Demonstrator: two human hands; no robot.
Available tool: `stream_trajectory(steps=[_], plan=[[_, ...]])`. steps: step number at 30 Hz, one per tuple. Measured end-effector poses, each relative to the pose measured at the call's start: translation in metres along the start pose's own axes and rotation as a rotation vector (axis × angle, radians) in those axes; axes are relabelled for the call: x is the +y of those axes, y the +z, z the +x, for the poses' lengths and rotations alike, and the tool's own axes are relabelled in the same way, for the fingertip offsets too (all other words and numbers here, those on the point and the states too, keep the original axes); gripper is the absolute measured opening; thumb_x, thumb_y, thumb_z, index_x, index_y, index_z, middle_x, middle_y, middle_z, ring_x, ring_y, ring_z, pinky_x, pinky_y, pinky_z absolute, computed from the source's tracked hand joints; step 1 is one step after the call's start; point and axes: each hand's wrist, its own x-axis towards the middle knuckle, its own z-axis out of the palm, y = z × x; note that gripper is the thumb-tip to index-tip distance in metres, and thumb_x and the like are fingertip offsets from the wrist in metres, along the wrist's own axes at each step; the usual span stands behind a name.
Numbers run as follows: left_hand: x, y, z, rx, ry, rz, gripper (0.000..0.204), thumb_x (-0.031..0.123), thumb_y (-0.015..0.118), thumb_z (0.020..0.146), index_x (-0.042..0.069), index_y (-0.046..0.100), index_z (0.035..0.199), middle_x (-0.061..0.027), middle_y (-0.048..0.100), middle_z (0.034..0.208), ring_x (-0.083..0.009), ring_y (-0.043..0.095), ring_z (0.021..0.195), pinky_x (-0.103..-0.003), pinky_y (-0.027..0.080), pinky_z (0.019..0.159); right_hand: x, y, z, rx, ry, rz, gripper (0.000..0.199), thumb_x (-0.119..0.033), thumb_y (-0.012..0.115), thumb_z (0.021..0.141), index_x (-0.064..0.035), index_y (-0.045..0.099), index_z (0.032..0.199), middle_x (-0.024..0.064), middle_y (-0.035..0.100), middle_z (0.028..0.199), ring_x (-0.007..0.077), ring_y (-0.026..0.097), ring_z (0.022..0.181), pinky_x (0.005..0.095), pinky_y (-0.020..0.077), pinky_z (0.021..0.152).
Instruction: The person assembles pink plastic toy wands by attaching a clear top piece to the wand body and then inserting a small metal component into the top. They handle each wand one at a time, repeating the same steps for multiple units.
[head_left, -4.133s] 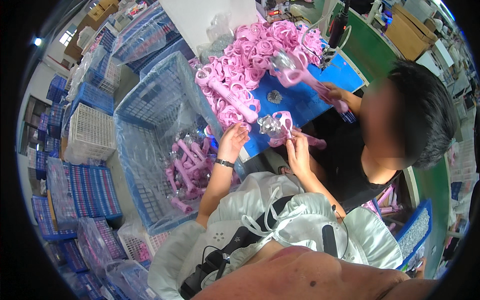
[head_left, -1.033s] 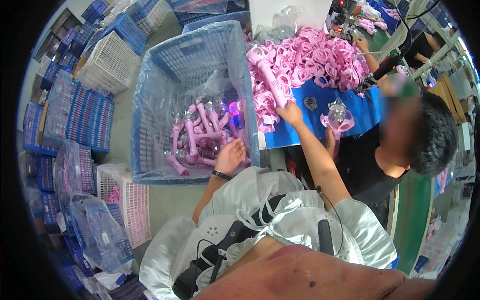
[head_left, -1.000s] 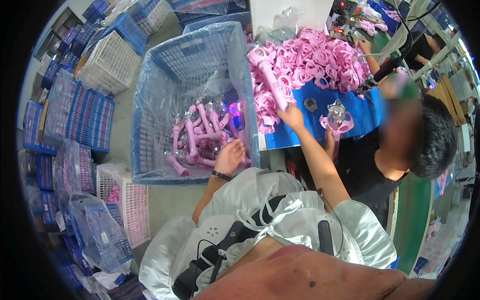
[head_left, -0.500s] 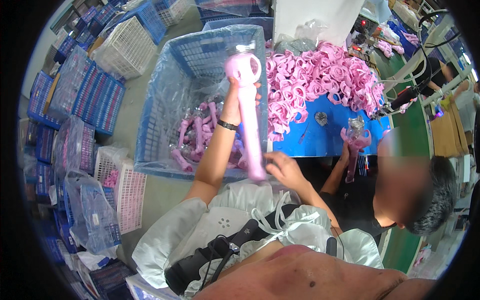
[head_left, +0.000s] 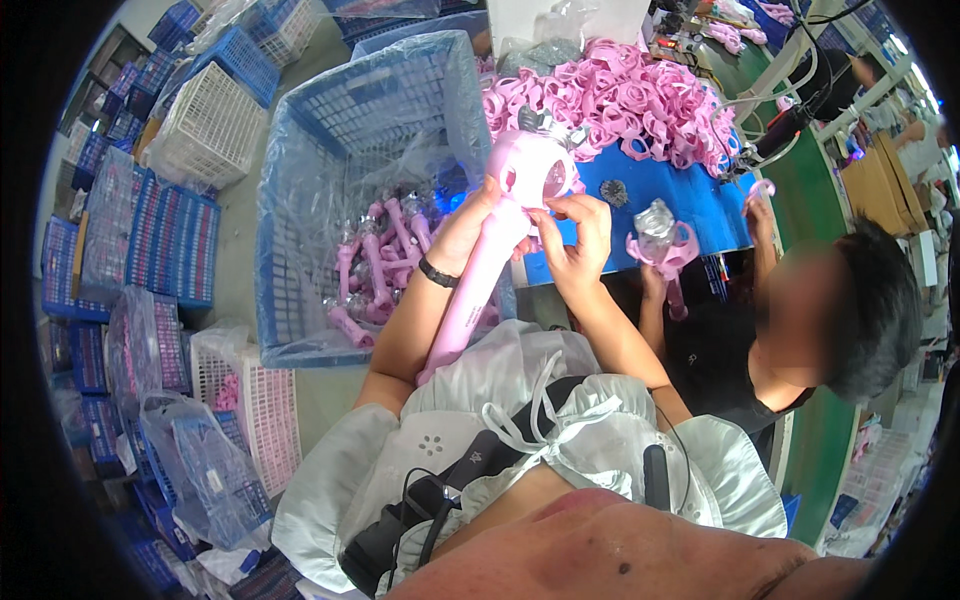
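A pink toy wand (head_left: pixel 468 308) lies tilted in front of me, its round open-windowed head up and away, its handle end against my left forearm. My left hand (head_left: pixel 468 230) is closed around it just below the head. At the neck, on the other side, my right hand (head_left: pixel 578 242) has thumb and forefinger pinched against the wand. Whether a small part is between those fingertips is hidden. A clear, shiny piece (head_left: pixel 552 130) tops the head.
Left of the wand stands a blue plastic-lined crate (head_left: pixel 268 260) holding several pink wands (head_left: pixel 372 265). Pink ring-like parts (head_left: pixel 640 95) are heaped on the blue tabletop (head_left: pixel 612 165). A co-worker (head_left: pixel 735 360) close on the right holds another pink wand (head_left: pixel 665 245). Stacked crates (head_left: pixel 175 235) line the left.
The wand has swung so its handle end points toward my left forearm. My right hand has moved from the handle's lower end up to the neck. The co-worker's wand has shifted left.
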Motion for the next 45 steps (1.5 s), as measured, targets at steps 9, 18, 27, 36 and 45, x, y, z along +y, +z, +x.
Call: stream_trajectory(steps=[9, 18, 27, 36, 45], plan=[[0.004, 0.008, -0.007, 0.038, 0.037, -0.007, 0.068, 0.064, 0.044, 0.084, 0.002, 0.055, 0.108, -0.0104, 0.063, 0.079, -0.0195, 0.064, 0.063, -0.03, 0.053, 0.053, -0.003, 0.001, -0.002, 0.077, -0.025, -0.038, 0.023, -0.003, 0.079, 0.065, -0.0065, 0.061, 0.08, 0.0056, 0.055, 0.078, 0.02, 0.052, 0.073, 0.0295, 0.0419, 0.062], [0.001, 0.006, -0.006, 0.066, 0.059, 0.032, 0.067, 0.064, 0.048, 0.082, 0.002, 0.055, 0.108, -0.0105, 0.063, 0.079, -0.0191, 0.064, 0.061, -0.029, 0.054, 0.054, 0.008, -0.004, -0.002, 0.029, -0.146, -0.08, 0.024, -0.004, 0.079, 0.063, -0.007, 0.062, 0.079, 0.0057, 0.055, 0.074, 0.0215, 0.053, 0.065, 0.0305, 0.0414, 0.055], [-0.01, -0.009, -0.003, 0.08, -0.04, -0.032, 0.075, 0.069, 0.037, 0.083, -0.001, 0.057, 0.101, -0.0109, 0.062, 0.075, -0.0189, 0.061, 0.058, -0.028, 0.051, 0.051, 0.011, -0.009, -0.005, 0.006, -0.263, -0.082, 0.022, -0.005, 0.079, 0.062, -0.0083, 0.063, 0.076, 0.0042, 0.055, 0.072, 0.0198, 0.052, 0.062, 0.0294, 0.0408, 0.054], [0.004, -0.053, -0.042, 0.249, 0.118, -0.095, 0.071, 0.065, 0.034, 0.088, 0.003, 0.05, 0.118, -0.0106, 0.063, 0.084, -0.0102, 0.057, 0.054, -0.018, 0.046, 0.043, 0.033, -0.018, -0.06, -0.237, 1.241, 0.732, 0.015, -0.018, 0.069, 0.083, -0.0053, 0.063, 0.086, -0.0056, 0.054, 0.074, 0.0046, 0.048, 0.066, 0.019, 0.0381, 0.059], [-0.014, -0.099, -0.119, 0.506, 0.086, -0.141, 0.067, 0.064, 0.032, 0.09, 0.006, 0.05, 0.118, -0.0109, 0.063, 0.086, -0.0131, 0.056, 0.056, -0.021, 0.045, 0.043, 0.072, 0.011, -0.144, -0.576, 1.532, 0.343, 0.024, -0.026, 0.072, 0.08, -0.0038, 0.064, 0.084, -0.0023, 0.057, 0.071, 0.0075, 0.051, 0.066, 0.0223, 0.0414, 0.058]])
